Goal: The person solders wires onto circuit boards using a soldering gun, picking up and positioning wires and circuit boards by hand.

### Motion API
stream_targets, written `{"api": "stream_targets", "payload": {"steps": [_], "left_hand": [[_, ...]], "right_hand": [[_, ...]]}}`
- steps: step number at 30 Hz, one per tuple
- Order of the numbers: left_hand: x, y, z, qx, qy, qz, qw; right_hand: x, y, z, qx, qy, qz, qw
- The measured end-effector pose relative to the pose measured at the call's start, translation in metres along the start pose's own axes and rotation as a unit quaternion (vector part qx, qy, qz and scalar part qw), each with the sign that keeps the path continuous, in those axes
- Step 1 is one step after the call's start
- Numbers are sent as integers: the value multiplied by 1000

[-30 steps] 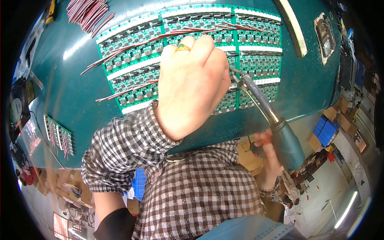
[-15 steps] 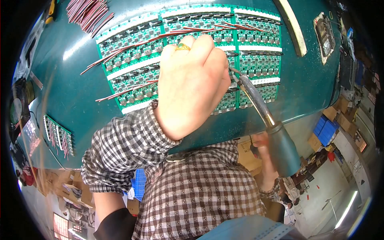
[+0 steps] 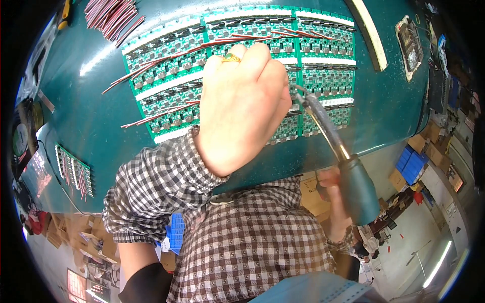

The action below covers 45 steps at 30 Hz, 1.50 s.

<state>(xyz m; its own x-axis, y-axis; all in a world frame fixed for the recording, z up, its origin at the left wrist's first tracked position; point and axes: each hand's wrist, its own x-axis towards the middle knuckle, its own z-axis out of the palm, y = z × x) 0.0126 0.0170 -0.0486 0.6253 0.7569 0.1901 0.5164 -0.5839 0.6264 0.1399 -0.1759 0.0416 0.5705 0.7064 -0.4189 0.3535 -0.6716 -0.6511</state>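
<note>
Two hands are at work over our green-topped bench [image 3: 91, 101], and we take them left to right. Far out at nine o'clock a small strip of green circuit boards [image 3: 75, 169] lies on its own near the bench edge, and up at eleven o'clock a bundle of red and dark wires [image 3: 112, 14] sits loose on the mat.

Coming in from seven o'clock, our left forearm in its checked sleeve [image 3: 156, 189] rises toward the centre. Our left hand [image 3: 242, 108] is curled into a loose fist, knuckles up, a gold ring [image 3: 231, 57] on one finger. It rests on the big panel of green circuit boards [image 3: 323, 65], covering its middle. The fingertips are tucked under and hidden, so we cannot tell what, if anything, they pinch. Thin red wires [image 3: 151, 70] fan out from beneath the hand toward ten o'clock.

Moving right, the soldering iron [image 3: 343, 166] slants from four o'clock up toward the centre, its metal tip [image 3: 298, 96] just beside our left knuckles and down at the panel. Our right hand [image 3: 336, 202] is wrapped around the dark teal handle at four o'clock, mostly hidden behind it, fingers closed on the grip.
</note>
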Motion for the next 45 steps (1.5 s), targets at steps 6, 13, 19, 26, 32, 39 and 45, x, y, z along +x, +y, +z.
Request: {"api": "stream_targets", "payload": {"steps": [6,13,19,26,32,39,45], "left_hand": [[0,1,-1,8,-5,-5,1000],[0,1,0,-6,-8,-7,1000],[2,2,0,-11,3,5,1000],[4,6,-3,-3,-19,5,1000],[3,11,-6,-4,-23,8,1000],[4,13,-5,-11,-7,19,1000],[2,13,-8,-8,-23,16,1000]], "right_hand": [[-2,1,-2,120,12,49,991],[-1,1,-3,173,5,50,984],[7,15,-5,326,23,24,945],[37,44,-18,487,65,-30,871],[59,72,-39,714,-18,-43,698],[90,91,-46,780,-85,-69,616],[91,92,-45,774,-88,-83,621]]}}
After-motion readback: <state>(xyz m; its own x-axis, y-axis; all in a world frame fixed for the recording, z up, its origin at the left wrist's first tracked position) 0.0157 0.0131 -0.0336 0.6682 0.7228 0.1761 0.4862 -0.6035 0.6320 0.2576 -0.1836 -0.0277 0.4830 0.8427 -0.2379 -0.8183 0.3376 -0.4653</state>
